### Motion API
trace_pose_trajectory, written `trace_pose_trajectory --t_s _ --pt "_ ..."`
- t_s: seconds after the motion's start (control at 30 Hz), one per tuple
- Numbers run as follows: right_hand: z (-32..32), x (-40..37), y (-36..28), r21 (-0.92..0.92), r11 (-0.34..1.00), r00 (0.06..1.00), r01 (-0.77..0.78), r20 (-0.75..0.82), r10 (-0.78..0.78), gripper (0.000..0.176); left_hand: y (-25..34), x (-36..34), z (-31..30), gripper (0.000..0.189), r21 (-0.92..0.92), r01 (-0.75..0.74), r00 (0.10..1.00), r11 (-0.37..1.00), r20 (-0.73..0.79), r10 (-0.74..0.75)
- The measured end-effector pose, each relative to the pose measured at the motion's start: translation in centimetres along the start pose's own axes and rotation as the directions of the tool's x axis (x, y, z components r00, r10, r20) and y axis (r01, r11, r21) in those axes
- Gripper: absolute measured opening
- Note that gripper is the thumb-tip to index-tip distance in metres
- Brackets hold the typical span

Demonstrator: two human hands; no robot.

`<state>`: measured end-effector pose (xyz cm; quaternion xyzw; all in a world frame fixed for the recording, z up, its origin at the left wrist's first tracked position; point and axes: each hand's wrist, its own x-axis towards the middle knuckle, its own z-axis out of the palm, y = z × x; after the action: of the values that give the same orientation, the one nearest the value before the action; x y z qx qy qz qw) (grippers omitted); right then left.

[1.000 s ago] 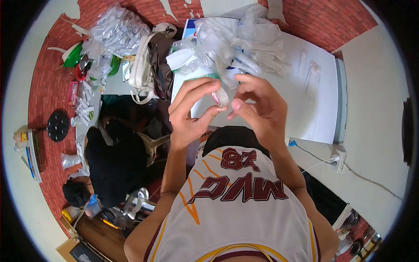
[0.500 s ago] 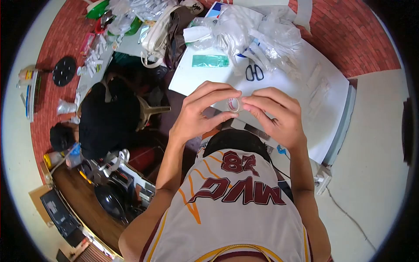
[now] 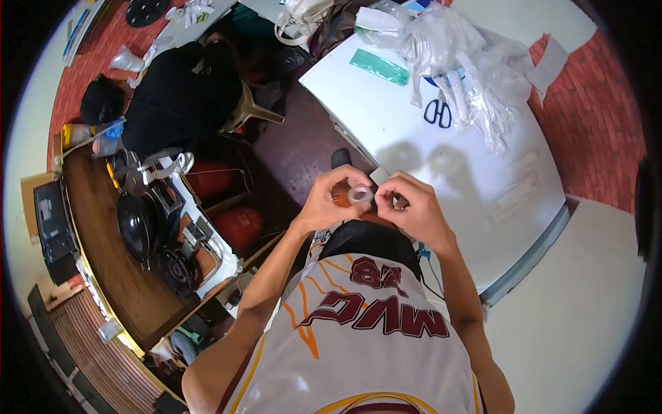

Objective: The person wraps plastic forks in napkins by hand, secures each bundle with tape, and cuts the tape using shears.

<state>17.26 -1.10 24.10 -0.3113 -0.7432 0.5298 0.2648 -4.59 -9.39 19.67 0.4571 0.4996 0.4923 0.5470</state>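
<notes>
My left hand grips a small roll of clear tape between thumb and fingers, in front of my waist. Close beside it, my right hand is curled, thumb and fingertips pinched together at the roll's right side. Whatever those fingertips hold is too small to make out. Beyond both hands, black-handled scissors lie on a white surface. A green plastic packet and a heap of clear plastic bags rest farther back on it.
A person in black bends over at the left, by a beige stool. Below them a wooden counter carries a black wok and a stove. Red rounded containers stand under it. A light bag is at the back.
My view has turned, so the white surface sits farther right and more floor shows. Both hands have come down closer to my waist. The tape roll stays in my left hand.
</notes>
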Motion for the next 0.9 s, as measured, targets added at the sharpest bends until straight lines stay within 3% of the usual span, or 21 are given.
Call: trace_pose_trajectory --t_s 0.03,0.17,0.27,0.37,0.47,0.57,0.63,0.67,0.9 --pt "0.1 0.2 -0.3 -0.009 1.000 1.000 0.016 0.015 -0.016 0.016 -1.1 -0.6 -0.1 0.025 -0.039 0.028 0.995 0.999 -0.092 -0.032" --pt "1.3 1.7 -0.3 0.008 1.000 0.999 0.028 0.029 -0.028 0.015 -3.1 -1.5 -1.6 0.028 0.287 -0.012 0.995 0.958 -0.096 0.041" --pt "1.5 3.5 0.2 -0.024 0.999 0.999 -0.024 0.037 0.025 0.013 -2.0 -1.0 -1.2 0.022 0.096 -0.093 0.970 0.991 -0.218 0.112" --pt "2.5 5.1 0.3 -0.038 0.999 0.999 -0.030 0.035 0.031 0.013 -2.1 -1.1 -2.0 0.020 0.024 -0.011 0.955 1.000 -0.297 0.018" --pt "3.8 7.1 0.9 -0.080 0.996 0.999 -0.029 0.018 0.030 0.013 -0.4 -0.5 -3.7 0.014 0.315 -0.019 0.957 0.949 -0.268 0.108" --pt "5.2 8.7 2.4 -0.109 0.993 0.999 -0.047 0.019 0.049 0.013 -0.7 0.3 -6.2 0.018 0.472 0.039 0.970 0.881 -0.231 0.080" --pt "6.1 10.3 4.2 -0.145 0.988 0.999 -0.050 0.006 0.051 0.013 -1.6 1.1 -8.2 0.026 0.494 0.213 0.961 0.843 -0.262 -0.089" --pt "6.4 11.1 5.1 -0.174 0.983 0.999 -0.050 0.002 0.052 0.013 -2.2 1.5 -9.1 0.030 0.501 0.298 0.944 0.813 -0.279 -0.174" --pt "8.4 19.5 14.1 -0.285 0.937 0.978 -0.204 -0.022 0.206 0.016 -9.4 7.0 -15.7 0.037 0.214 0.310 0.942 0.926 -0.203 -0.269"
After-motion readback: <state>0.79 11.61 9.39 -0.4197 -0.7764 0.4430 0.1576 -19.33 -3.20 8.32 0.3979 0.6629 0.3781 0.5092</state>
